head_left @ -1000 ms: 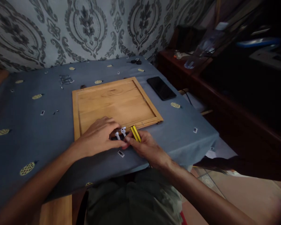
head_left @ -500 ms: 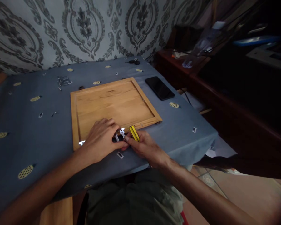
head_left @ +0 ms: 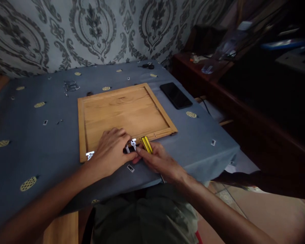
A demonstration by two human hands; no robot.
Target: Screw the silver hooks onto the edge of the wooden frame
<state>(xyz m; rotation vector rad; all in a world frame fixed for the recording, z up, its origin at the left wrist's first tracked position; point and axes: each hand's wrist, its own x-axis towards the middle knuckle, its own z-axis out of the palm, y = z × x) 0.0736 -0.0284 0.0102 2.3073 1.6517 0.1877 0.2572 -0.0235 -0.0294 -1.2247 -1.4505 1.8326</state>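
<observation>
A framed wooden panel [head_left: 122, 112] lies flat on the cloth-covered table. At its near edge my left hand [head_left: 113, 150] is closed around a shiny metal hinge [head_left: 133, 143], thumb below and fingers above. My right hand [head_left: 159, 157] pinches the same hinge between thumb and finger. It also holds a screwdriver with a yellow-and-black handle [head_left: 146, 144], whose thin shaft pokes out below the palm. Part of the hinge is hidden by the fingers. Another bright metal hinge [head_left: 89, 155] sits at the panel's near left corner, partly behind my left forearm.
A black phone [head_left: 176, 95] lies right of the panel. Keys [head_left: 147, 66] are at the far edge, small metal parts [head_left: 70, 86] at the back left, and tiny screws [head_left: 59, 122] left of the panel. A dark wooden cabinet [head_left: 203, 74] with a plastic bottle [head_left: 226, 44] stands to the right.
The camera view has shifted slightly. Both hands stay at the hinge with almost the same grip, and slightly more of the corner hinge shows beside my left forearm.
</observation>
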